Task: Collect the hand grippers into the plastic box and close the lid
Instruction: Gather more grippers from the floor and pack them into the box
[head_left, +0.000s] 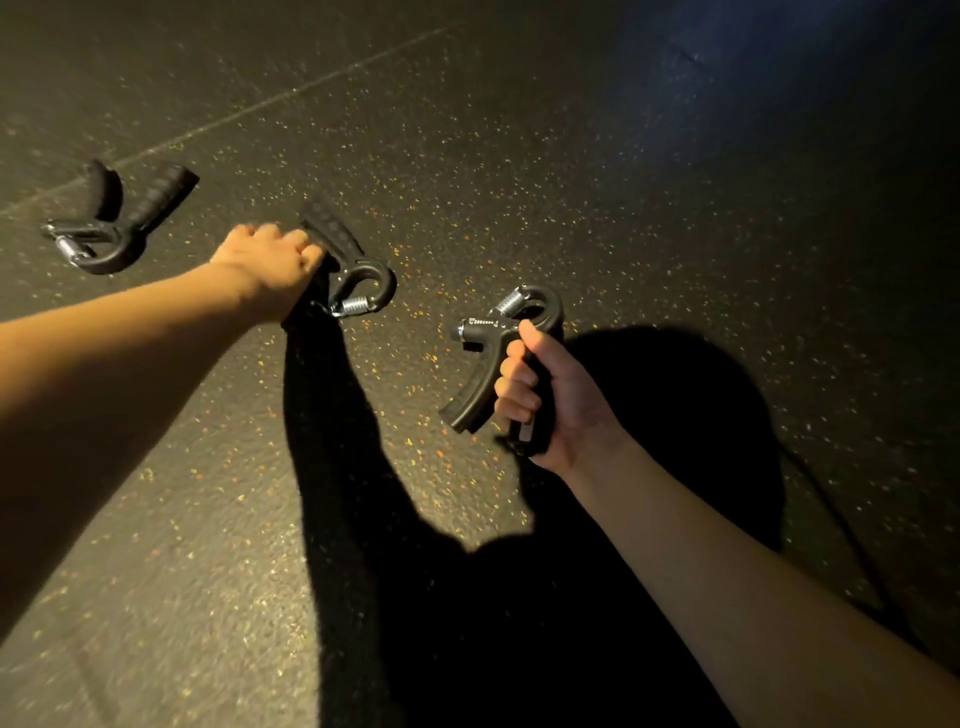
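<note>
At about ten o'clock in the view, a black hand gripper (117, 221) lies alone on the dark speckled rubber floor (571, 156), its two handles splayed toward the upper right and its steel spring (70, 249) at the lower left end. Nothing touches it.

Toward the centre, at roughly eleven o'clock, the left hand (267, 265) reaches in from the left edge, fingers curled down over the near handle of a second hand gripper (348, 270). The other, ribbed handle sticks up and away past the knuckles, and the looped head with its coil spring points toward four o'clock. Whether this gripper is resting on the floor or raised off it cannot be told.

At about three o'clock from the centre, the right hand (545, 395) is wrapped tightly around one handle of a third hand gripper (498, 358), held above the floor, head and spring uppermost, the free curved handle swinging out to the left.
</note>
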